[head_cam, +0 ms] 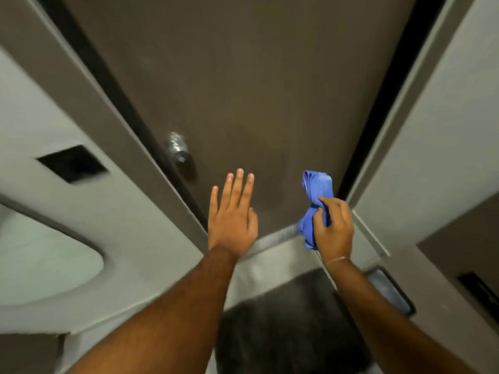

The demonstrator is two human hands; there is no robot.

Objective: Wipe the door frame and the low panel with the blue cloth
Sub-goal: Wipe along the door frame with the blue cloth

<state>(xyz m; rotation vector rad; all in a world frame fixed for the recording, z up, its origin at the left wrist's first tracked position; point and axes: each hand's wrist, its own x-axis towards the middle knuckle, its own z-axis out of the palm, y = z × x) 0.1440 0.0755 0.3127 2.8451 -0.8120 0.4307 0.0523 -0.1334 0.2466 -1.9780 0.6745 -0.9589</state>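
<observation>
A dark brown door [243, 85] fills the middle of the head view, set in a grey-brown door frame [89, 103] whose right jamb [399, 125] runs up beside a black gap. My right hand [334, 228] grips a bunched blue cloth [317, 190] in front of the door's lower right part, close to the right jamb. My left hand [232, 214] is raised flat before the lower door, fingers spread and holding nothing. A silver round knob [178, 149] sits on the door's left edge, up and left of my left hand.
A dark mat [283, 327] lies on the pale floor below my arms. A metal threshold strip [280, 234] runs under the door. At left are a white sink [40, 263] and a black wall plate [73, 164]. A dark-framed object [391, 290] and a brown panel [464, 255] stand at right.
</observation>
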